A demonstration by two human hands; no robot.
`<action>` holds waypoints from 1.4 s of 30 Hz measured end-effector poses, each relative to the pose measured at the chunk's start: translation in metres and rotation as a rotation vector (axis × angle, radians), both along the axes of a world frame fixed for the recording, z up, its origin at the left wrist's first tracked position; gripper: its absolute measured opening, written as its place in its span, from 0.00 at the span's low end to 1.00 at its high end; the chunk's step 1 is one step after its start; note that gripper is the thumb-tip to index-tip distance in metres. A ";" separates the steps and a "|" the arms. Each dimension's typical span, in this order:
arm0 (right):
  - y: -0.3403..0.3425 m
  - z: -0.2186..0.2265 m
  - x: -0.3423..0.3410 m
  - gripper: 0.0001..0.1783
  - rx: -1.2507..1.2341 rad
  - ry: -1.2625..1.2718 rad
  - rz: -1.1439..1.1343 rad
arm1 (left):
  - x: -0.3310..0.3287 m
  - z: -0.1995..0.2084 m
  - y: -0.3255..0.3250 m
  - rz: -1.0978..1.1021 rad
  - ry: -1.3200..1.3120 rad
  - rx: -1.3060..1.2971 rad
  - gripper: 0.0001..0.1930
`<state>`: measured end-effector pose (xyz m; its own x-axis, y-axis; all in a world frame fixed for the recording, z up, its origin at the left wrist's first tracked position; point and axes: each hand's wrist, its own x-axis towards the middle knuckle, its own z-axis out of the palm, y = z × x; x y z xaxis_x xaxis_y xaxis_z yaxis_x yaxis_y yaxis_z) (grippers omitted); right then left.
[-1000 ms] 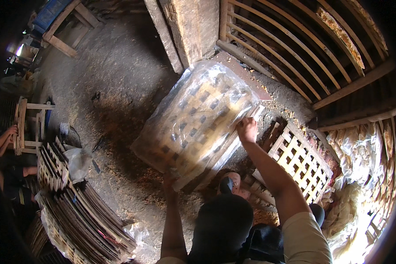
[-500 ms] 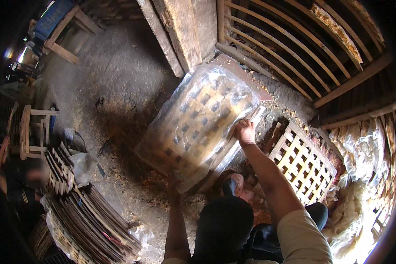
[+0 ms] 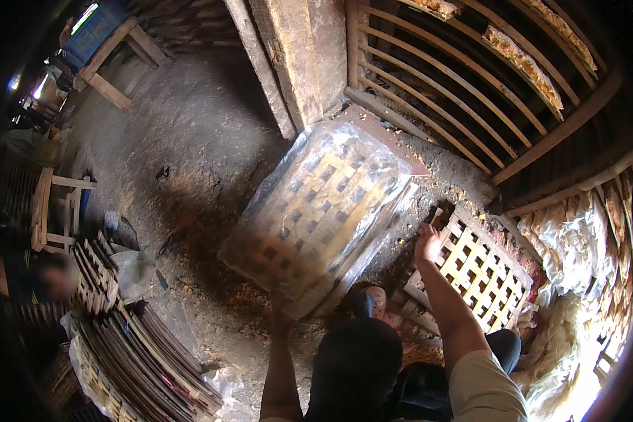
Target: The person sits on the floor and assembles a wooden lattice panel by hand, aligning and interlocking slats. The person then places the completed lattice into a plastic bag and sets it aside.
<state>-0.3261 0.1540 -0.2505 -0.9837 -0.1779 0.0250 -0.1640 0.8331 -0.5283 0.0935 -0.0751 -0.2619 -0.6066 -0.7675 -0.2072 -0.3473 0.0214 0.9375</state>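
Observation:
A woven lattice tray (image 3: 316,204) lies on the floor in front of me under a clear plastic sheet (image 3: 260,211). My left hand (image 3: 280,314) is at its near corner, touching the plastic edge; shadow hides its fingers. To the right, a second lattice tray (image 3: 482,271), pale and bare, lies at a slant. My right hand (image 3: 427,244) is at that tray's upper left edge with fingers curled on the frame. A foot (image 3: 373,301) shows between the two trays.
A stack of trays (image 3: 148,359) stands at the lower left, near another person. Wooden posts (image 3: 286,63) rise beyond the covered tray. A slatted rack (image 3: 443,77) fills the upper right. Crumpled plastic (image 3: 573,246) heaps at the right. A low wooden frame (image 3: 42,211) sits left.
My right hand has left the plastic sheet's right edge and moved right to the bare tray. The sheet now lies flatter over the covered tray. My left hand stays at the near corner.

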 end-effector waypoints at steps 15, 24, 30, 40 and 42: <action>-0.120 0.023 -0.028 0.25 -0.379 -0.376 -0.171 | 0.008 0.038 0.008 0.164 -0.354 0.024 0.26; -0.133 0.036 -0.023 0.15 -0.276 -0.324 -0.168 | 0.065 -0.041 0.009 0.148 -0.221 -0.083 0.33; -0.087 0.017 -0.018 0.19 -0.672 -0.248 0.016 | 0.021 -0.001 0.028 0.051 -0.019 0.128 0.31; 0.090 0.025 0.132 0.44 0.291 -0.229 0.027 | 0.030 0.016 0.024 0.029 -0.110 0.073 0.23; 0.133 0.018 0.155 0.42 0.308 -0.110 0.219 | 0.025 0.022 0.027 0.021 -0.116 0.064 0.21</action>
